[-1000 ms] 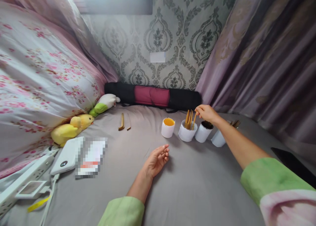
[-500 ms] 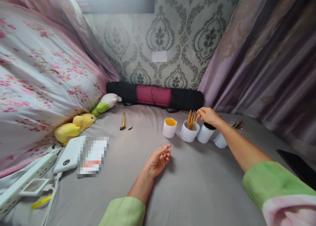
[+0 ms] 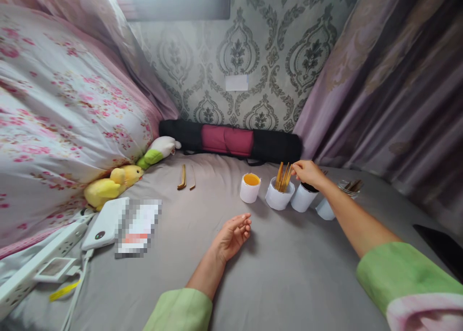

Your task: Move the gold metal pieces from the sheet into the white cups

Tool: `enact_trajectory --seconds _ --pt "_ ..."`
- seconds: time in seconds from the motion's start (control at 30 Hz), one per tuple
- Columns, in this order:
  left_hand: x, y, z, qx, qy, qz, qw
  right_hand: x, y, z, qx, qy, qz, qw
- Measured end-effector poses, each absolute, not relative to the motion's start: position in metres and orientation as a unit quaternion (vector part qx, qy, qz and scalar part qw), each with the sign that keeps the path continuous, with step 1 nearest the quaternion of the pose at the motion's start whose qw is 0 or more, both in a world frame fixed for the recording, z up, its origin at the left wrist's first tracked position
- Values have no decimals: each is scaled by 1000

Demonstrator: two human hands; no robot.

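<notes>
Several white cups stand in a row on the grey bed sheet (image 3: 289,283). My right hand (image 3: 306,172) reaches to the second cup (image 3: 278,198), which holds several brown sticks (image 3: 283,177); its fingertips are pinched at the top of one stick. To the left stands a cup with orange contents (image 3: 250,188). A dark-filled cup (image 3: 302,198) sits under my right wrist, and a further cup (image 3: 327,208) with sticks lies behind my forearm. My left hand (image 3: 233,235) rests on the sheet, palm up, fingers loosely curled and empty.
Two loose brown sticks (image 3: 182,177) lie on the sheet further left. A black and maroon roll (image 3: 230,141) lies along the wall. Plush toys (image 3: 110,185), a power bank (image 3: 103,223), a power strip (image 3: 32,267) and a floral duvet (image 3: 54,114) fill the left. Curtains hang at right.
My right hand has lowered slightly onto the sticks in the second cup. The view has shifted a little; my left hand has stayed where it was.
</notes>
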State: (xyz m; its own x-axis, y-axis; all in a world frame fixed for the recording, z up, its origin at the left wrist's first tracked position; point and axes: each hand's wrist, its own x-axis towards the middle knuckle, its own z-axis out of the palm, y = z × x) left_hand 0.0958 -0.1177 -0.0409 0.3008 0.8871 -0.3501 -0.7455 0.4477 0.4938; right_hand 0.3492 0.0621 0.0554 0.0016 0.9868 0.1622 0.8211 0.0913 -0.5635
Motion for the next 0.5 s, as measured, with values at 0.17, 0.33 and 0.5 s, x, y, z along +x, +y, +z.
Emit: enact_trajectory --seconds 0.17,0.33,0.5 --pt "97 -118 -41 122 299 514 795 344 63 56 -647 -700 147 265" --pt "97 -117 -40 122 298 512 796 340 64 52 -641 -704 155 263" --pt "97 -118 -40 122 301 511 796 338 58 53 -649 -699 174 244"
